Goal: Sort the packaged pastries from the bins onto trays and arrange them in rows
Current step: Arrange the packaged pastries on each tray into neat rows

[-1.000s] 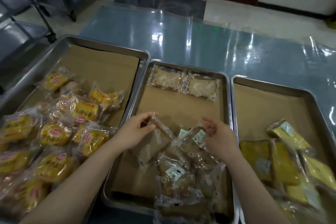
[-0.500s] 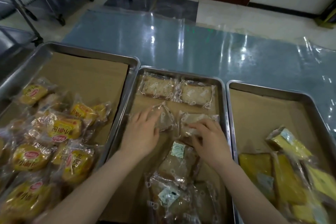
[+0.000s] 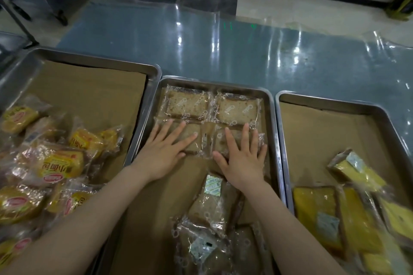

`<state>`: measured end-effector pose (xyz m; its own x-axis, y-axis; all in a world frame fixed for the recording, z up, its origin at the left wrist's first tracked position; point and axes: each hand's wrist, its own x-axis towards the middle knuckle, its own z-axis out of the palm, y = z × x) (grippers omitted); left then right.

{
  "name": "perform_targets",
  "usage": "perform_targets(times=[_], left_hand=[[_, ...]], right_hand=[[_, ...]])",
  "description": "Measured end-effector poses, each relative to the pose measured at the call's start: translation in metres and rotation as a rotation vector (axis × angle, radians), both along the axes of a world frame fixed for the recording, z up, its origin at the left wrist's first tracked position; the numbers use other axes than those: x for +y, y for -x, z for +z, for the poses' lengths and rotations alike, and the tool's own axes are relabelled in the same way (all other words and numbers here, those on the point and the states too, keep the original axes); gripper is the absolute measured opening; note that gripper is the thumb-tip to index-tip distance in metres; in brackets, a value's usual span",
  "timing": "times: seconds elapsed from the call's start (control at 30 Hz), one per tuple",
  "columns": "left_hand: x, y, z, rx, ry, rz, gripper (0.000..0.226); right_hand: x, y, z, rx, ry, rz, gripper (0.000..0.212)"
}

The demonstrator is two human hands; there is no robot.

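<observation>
Desk [image 3: 223,51], upper half of frame: three steel trays side by side, each lined with brown paper. Middle tray [image 3: 214,83] holds the work. Loose heap of brown pastries [image 3: 212,207] lies at bottom centre, close beside the right wrist.

Left hand [image 3: 165,152] and right hand [image 3: 243,161] lie flat, fingers straight and spread, each pressing one packet of the second row: left packet [image 3: 194,138], right packet [image 3: 220,140]. Both touch the finished first row [image 3: 186,105] above.

Risks, as judged:
- slick wrappers slide on the paper when the hands lift, skewing the row
- seal edges ride over the first row
- hard pressing flattens soft cake
- a withdrawing forearm drags the heap
</observation>
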<state>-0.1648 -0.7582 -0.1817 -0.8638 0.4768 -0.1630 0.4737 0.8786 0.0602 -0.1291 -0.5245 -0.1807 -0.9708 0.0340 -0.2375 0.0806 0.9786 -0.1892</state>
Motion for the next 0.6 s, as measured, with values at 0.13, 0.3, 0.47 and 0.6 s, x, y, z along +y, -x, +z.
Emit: perform_targets(times=[0.13,0.3,0.47,0.6], left_hand=[[-0.003,0.003,-0.001,0.009,-0.006,-0.006,0.062],[-0.003,0.001,0.001,0.007,-0.018,-0.023,0.062],[0.004,-0.023,0.014,0.086,-0.22,0.13,0.068],[0.006,-0.072,0.024,-0.001,-0.501,0.213,0.057]], right_hand=[[-0.015,0.007,-0.003,0.017,-0.026,0.019,0.079],[-0.011,0.012,-0.002,0.032,-0.038,0.069,0.08],[-0.01,0.017,0.016,-0.026,-0.01,0.061,0.079],[-0.004,-0.017,0.034,0.305,0.251,0.091,0.042]])
